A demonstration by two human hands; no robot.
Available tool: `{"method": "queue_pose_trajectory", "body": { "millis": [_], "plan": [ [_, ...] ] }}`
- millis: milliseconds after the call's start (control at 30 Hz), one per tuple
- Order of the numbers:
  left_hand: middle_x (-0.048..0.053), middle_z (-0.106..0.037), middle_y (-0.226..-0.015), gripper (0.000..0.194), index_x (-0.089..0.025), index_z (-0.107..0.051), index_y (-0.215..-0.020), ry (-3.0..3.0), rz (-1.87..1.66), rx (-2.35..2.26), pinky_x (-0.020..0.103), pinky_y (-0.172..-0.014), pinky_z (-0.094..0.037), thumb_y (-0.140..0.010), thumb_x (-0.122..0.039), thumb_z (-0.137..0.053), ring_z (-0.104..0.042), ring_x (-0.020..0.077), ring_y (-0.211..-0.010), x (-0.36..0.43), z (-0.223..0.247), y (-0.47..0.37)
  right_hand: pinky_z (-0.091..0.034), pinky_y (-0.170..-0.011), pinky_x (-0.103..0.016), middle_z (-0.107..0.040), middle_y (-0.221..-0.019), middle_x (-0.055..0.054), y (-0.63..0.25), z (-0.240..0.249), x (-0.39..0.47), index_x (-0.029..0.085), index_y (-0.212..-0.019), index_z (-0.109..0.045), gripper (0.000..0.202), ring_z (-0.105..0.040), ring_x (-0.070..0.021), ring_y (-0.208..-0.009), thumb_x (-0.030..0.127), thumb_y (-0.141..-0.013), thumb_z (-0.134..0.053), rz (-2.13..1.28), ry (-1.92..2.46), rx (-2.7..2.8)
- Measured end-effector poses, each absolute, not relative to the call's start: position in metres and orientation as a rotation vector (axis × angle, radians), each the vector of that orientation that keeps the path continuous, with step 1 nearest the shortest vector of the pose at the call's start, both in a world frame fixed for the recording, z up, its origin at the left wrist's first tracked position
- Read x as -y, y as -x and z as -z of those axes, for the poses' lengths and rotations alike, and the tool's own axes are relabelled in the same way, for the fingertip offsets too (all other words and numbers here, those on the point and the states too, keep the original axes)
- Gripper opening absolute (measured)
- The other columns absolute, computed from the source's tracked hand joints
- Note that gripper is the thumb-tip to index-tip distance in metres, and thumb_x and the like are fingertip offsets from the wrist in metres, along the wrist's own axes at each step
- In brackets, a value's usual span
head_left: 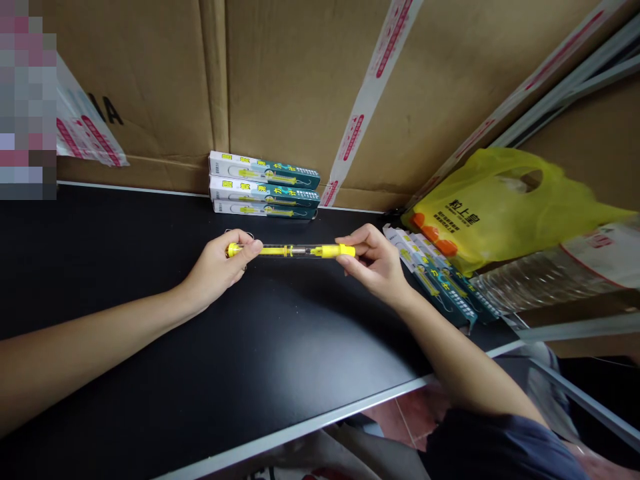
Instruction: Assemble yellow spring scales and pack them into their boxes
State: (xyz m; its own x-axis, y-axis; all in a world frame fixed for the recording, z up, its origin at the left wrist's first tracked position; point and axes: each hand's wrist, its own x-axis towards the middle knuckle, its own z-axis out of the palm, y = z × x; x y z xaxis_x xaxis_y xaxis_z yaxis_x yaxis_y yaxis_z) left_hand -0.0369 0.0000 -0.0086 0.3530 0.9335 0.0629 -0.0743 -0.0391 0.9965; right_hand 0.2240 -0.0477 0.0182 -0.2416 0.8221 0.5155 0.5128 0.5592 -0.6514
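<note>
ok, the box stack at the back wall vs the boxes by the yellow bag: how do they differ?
The back stack is three boxes piled squarely on top of each other, long sides facing the camera; the boxes by the bag lie side by side, fanned and running diagonally. The back stack stands against the cardboard wall, apart from both hands; the others lie just behind the right hand, beside the yellow bag. Both groups share the same teal-and-white print and rest on the black table.

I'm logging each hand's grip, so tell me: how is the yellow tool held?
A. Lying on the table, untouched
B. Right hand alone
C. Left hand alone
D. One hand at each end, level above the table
D: the left hand pinches one end of the yellow tool and the right hand the other, above the black table.
</note>
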Motion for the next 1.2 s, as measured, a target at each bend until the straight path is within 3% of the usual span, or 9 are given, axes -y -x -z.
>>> {"method": "queue_pose_trajectory", "body": {
  "millis": [200, 333, 833, 1100, 1200],
  "plan": [
    [-0.011, -0.031, -0.050, 0.027, -0.017, -0.048, -0.075, -1.365, -0.994, -0.870, 0.014, -0.035, -0.018, -0.083, -0.037, -0.064, -0.025, 0.0006, -0.036, 0.001, 0.007, 0.037, -0.048, -0.065, -0.032, -0.057, -0.084, -0.003, -0.224, -0.026, 0.041, 0.021, -0.093, -0.062, 0.013, -0.055, -0.0165, -0.077, 0.026, -0.083, -0.068, 0.044, 0.870, 2.048],
    [-0.011, -0.031, -0.051, 0.028, -0.017, -0.048, -0.075, -1.370, -0.996, -0.868, 0.014, -0.035, -0.018, -0.082, -0.038, -0.065, -0.026, 0.0007, -0.037, 0.001, 0.007, 0.037, -0.048, -0.070, -0.036, -0.058, -0.087, -0.004, -0.225, -0.027, 0.039, 0.022, -0.097, -0.059, 0.014, -0.056, -0.0184, -0.081, 0.022, -0.084, -0.066, 0.125, 0.826, 2.118],
    [-0.011, -0.031, -0.050, 0.025, -0.017, -0.050, -0.075, -1.348, -1.009, -0.908, 0.014, -0.035, -0.018, -0.082, -0.037, -0.064, -0.026, 0.0009, -0.036, 0.000, 0.010, 0.037, -0.048, -0.059, -0.028, -0.056, -0.088, -0.004, -0.226, -0.017, 0.043, 0.023, -0.102, -0.048, 0.014, -0.054, -0.0141, -0.070, 0.022, -0.091, -0.056, 0.014, 0.897, 2.171],
    [-0.010, -0.033, -0.051, 0.028, -0.017, -0.050, -0.075, -1.339, -1.019, -0.896, 0.015, -0.035, -0.018, -0.081, -0.040, -0.066, -0.026, 0.0011, -0.037, -0.001, 0.009, 0.038, -0.041, -0.049, -0.020, -0.056, -0.090, -0.002, -0.225, -0.010, 0.048, 0.023, -0.102, -0.046, 0.017, -0.047, -0.0077, -0.057, 0.027, -0.091, -0.057, -0.150, 1.005, 2.090],
    [-0.010, -0.033, -0.051, 0.029, -0.017, -0.050, -0.076, -1.332, -1.013, -0.895, 0.015, -0.036, -0.018, -0.080, -0.040, -0.066, -0.026, 0.0013, -0.037, 0.000, 0.008, 0.039, -0.036, -0.043, -0.019, -0.055, -0.082, 0.000, -0.224, -0.010, 0.050, 0.022, -0.102, -0.046, 0.017, -0.043, -0.0065, -0.051, 0.030, -0.091, -0.057, -0.219, 1.032, 2.057]
  ]
}}
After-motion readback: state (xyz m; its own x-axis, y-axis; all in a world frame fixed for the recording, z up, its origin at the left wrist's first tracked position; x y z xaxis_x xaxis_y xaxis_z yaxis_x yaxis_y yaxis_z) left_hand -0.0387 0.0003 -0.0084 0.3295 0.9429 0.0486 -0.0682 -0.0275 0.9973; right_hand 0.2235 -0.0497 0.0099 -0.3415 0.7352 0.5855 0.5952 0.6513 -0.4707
